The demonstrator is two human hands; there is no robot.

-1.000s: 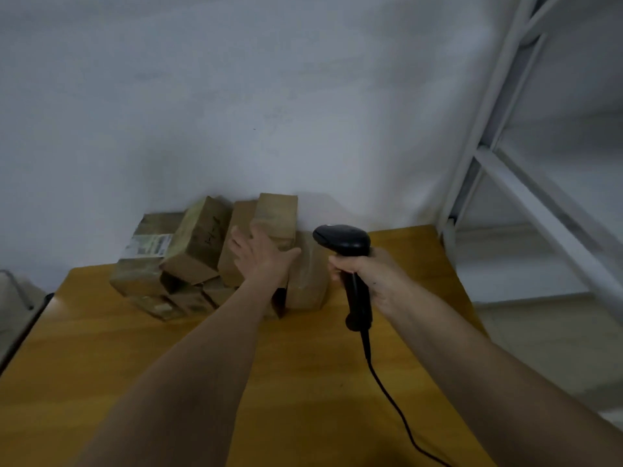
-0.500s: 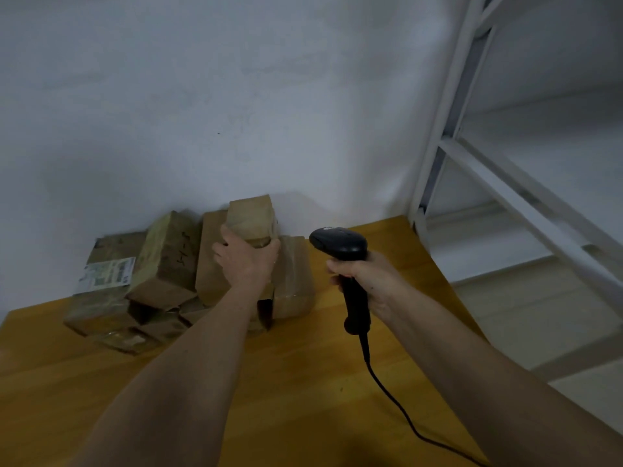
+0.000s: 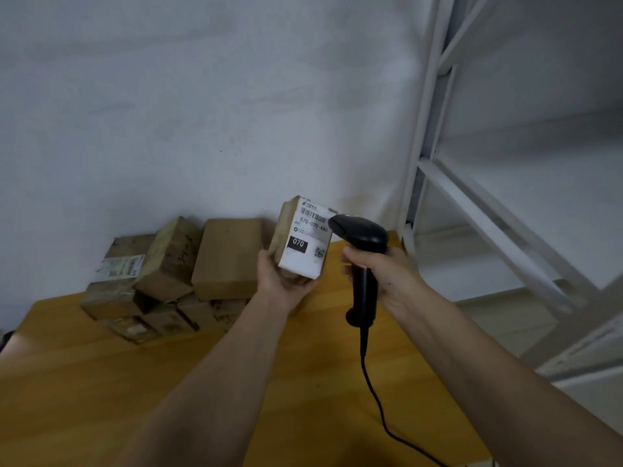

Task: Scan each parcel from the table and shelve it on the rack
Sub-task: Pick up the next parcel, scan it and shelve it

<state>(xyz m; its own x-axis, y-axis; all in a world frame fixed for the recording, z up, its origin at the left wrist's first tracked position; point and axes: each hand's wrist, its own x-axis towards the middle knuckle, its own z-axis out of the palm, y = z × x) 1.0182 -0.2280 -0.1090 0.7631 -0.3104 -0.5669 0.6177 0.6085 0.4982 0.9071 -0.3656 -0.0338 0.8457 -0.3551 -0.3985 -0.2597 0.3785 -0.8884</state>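
Your left hand [image 3: 281,278] grips a small brown cardboard parcel [image 3: 303,241] from below, fingers curled round its lower end, holding it tilted at the centre of the frame, clear of the table. The parcel's white shipping label [image 3: 308,242] faces you; it carries a barcode near its top edge, the printed code 070-070-A80, a black block reading 070 and a small QR code at its lower right. Your right hand [image 3: 381,276] is closed round the handle of a black corded handheld barcode scanner [image 3: 362,251], just right of the parcel. The scanner head sits just beside the label's upper right corner, near the barcode; contact cannot be determined. The black scanner cable [image 3: 374,396] runs from the handle base down toward the lower right of the frame. Behind your left hand, in the centre left of the frame, a pile of brown cardboard parcels [image 3: 175,271] lies on the orange-brown wooden table [image 3: 101,382], against the white wall [image 3: 202,96]. One parcel in the pile shows a pale label on its left side. A white metal rack [image 3: 472,197] occupies the right of the frame, just beside the table's far right corner.
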